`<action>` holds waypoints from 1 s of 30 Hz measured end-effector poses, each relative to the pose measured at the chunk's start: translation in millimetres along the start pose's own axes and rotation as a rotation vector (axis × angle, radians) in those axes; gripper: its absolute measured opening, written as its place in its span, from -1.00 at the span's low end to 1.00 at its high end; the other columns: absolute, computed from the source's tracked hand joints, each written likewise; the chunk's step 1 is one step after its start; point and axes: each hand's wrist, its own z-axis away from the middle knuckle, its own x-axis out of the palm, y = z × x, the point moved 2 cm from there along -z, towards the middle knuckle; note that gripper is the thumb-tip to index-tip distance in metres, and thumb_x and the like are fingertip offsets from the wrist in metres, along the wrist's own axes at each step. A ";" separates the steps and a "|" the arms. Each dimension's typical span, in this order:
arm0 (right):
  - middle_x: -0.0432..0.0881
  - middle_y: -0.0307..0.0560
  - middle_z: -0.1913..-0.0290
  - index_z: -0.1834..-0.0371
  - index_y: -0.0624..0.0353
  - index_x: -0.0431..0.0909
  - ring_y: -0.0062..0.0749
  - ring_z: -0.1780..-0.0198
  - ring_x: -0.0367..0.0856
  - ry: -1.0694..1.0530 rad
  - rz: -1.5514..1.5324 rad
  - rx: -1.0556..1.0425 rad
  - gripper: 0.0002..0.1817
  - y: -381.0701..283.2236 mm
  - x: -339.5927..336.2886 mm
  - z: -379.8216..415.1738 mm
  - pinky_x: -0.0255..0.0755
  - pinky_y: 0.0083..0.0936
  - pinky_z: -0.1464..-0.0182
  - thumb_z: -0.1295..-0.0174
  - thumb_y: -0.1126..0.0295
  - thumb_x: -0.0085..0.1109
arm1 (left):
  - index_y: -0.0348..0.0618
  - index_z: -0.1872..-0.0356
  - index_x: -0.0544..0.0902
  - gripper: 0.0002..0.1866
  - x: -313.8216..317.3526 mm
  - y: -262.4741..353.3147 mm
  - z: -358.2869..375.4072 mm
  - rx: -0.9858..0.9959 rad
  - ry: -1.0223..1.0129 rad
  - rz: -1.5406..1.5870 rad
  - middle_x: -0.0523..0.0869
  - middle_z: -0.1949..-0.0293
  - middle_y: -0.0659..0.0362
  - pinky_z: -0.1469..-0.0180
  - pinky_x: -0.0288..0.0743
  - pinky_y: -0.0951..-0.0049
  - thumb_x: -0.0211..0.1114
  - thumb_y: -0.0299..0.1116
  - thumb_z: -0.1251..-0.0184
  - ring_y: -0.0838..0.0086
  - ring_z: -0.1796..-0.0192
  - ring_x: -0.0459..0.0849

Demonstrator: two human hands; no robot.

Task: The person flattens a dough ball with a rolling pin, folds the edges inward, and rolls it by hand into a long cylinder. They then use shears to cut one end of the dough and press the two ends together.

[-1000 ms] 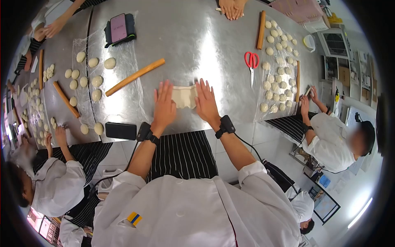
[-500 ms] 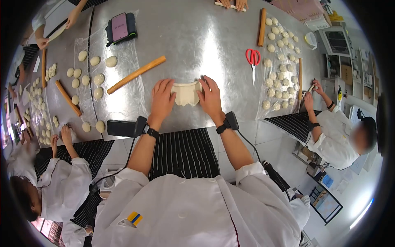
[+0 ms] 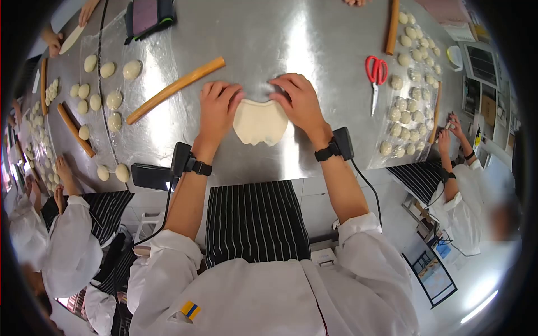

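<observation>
left hand (image 3: 218, 109) and right hand (image 3: 305, 103) are resting apart at the far edge of the dough (image 3: 260, 124), grip unclear; it is lying on the table (image 3: 235, 165), probably needing even, light thumb pressure.

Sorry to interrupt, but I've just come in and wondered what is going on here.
A person is handling a flat piece of dough on a metal table. The left hand and right hand are at its two far corners, and its far edge looks slightly rolled over. A rolling pin lies unheld beyond the left hand, and red-handled scissors lie to the right. Dough balls sit on both sides.
</observation>
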 end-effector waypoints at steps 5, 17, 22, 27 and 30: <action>0.71 -0.31 -0.08 -0.01 -0.09 0.86 -0.28 -0.10 0.61 -0.090 -0.007 -0.097 -0.70 2.2 14.2 5.9 0.38 -0.25 -0.23 -0.21 0.23 0.61 | 0.09 0.03 0.90 -0.66 -11.8 21.6 -8.8 0.160 -0.104 -0.063 0.71 0.05 0.30 -0.16 0.40 0.25 0.70 -0.21 -0.13 0.31 -0.09 0.60; 0.73 -0.31 0.00 0.17 0.00 0.84 -0.22 -0.08 0.63 -0.030 -0.053 -0.072 -0.86 8.6 12.0 -5.3 0.42 -0.26 -0.20 -0.23 0.33 0.57 | 0.06 0.15 0.89 -0.77 -1.2 12.4 -18.1 0.053 -0.067 -0.067 0.71 0.08 0.34 -0.18 0.37 0.23 0.68 -0.23 -0.18 0.33 -0.04 0.58; 0.72 -0.28 0.01 0.12 0.02 0.82 -0.20 -0.09 0.63 -0.067 0.008 -0.119 -0.82 3.0 16.9 4.0 0.44 -0.22 -0.21 -0.23 0.36 0.56 | 0.08 0.16 0.87 -0.78 -2.1 13.7 -15.0 0.131 -0.118 -0.011 0.69 -0.05 0.37 -0.23 0.30 0.17 0.64 -0.19 -0.21 0.30 -0.18 0.55; 0.71 -0.23 0.06 0.15 0.11 0.74 -0.16 -0.07 0.64 -0.105 -0.096 -0.004 -0.82 -9.3 17.9 8.6 0.54 -0.21 -0.13 -0.26 0.37 0.54 | -0.01 0.04 0.81 -0.81 2.3 14.3 -9.5 0.160 -0.219 0.081 0.75 0.01 0.27 -0.28 0.31 0.18 0.53 -0.34 -0.36 0.29 -0.22 0.61; 0.72 -0.20 0.09 0.15 0.12 0.71 -0.14 -0.04 0.67 -0.041 -0.027 -0.018 -0.81 -11.6 18.8 10.6 0.57 -0.19 -0.12 -0.26 0.38 0.53 | -0.04 0.02 0.79 -0.81 3.8 16.4 -3.2 0.076 -0.233 0.171 0.76 0.06 0.23 -0.30 0.31 0.17 0.50 -0.36 -0.39 0.28 -0.20 0.63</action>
